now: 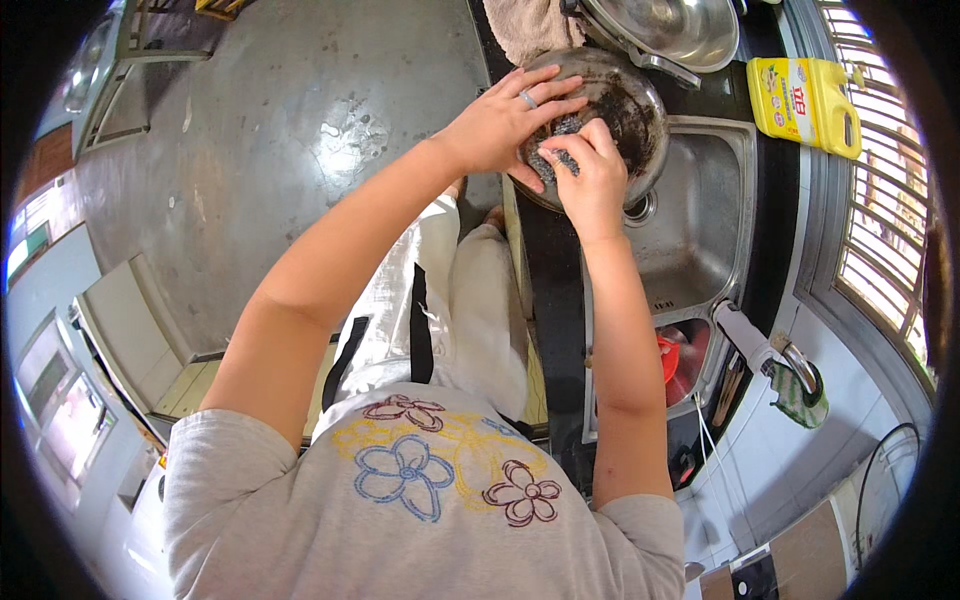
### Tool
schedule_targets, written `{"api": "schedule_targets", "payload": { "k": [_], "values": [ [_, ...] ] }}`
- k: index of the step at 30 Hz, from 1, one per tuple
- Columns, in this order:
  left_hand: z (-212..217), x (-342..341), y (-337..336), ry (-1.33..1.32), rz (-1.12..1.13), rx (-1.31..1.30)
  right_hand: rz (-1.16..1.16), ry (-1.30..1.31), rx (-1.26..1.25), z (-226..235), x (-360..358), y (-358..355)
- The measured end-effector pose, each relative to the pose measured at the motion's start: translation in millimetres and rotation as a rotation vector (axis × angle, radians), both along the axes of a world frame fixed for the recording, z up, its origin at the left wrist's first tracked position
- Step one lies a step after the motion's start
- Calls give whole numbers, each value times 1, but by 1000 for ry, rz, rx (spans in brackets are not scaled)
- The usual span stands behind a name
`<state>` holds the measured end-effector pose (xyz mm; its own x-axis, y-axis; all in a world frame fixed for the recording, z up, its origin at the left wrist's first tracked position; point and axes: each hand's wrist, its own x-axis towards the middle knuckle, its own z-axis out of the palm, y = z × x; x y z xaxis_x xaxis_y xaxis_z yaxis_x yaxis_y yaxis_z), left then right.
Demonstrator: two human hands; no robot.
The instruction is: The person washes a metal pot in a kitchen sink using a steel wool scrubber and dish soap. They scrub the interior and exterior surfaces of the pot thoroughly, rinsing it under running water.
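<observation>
Steel sink (700,215) edge under blackened pan (625,105), both hands crowding it.

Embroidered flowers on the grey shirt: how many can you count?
3: a blue flower in the middle, a dark red flower lower right, another red flower above; folds may hide more.

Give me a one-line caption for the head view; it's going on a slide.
Left hand steadies a blackened pan over the sink while the right hand presses a steel scourer on it.

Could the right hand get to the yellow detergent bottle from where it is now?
Probably yes. The right hand would first have to drop the scourer; the yellow bottle stands beyond the sink, nothing between.
</observation>
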<state>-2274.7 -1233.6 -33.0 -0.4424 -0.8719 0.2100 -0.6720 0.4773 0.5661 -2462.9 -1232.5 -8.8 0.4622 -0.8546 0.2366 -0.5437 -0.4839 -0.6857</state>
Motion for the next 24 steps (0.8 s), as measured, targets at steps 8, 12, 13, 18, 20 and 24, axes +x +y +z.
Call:
{"api": "schedule_targets", "payload": {
  "k": [8,12,13,18,20,24],
  "values": [
    [1,1,3,-56,-22,31,1,56,-18,-2,-43,15],
    [2,-1,-1,-11,-39,15,20,-6,-3,2,-2,1],
    [1,2,0,-9,-35,21,42,-8,11,2,-8,3],
    [1,4,1,-24,-20,16,13,105,64,5,-54,20],
    [1,2,0,-2,-28,16,-13,0,43,2,-20,11],
    [-2,1,-3,30,-45,16,11,-22,37,4,-1,-2]
  ]
}}
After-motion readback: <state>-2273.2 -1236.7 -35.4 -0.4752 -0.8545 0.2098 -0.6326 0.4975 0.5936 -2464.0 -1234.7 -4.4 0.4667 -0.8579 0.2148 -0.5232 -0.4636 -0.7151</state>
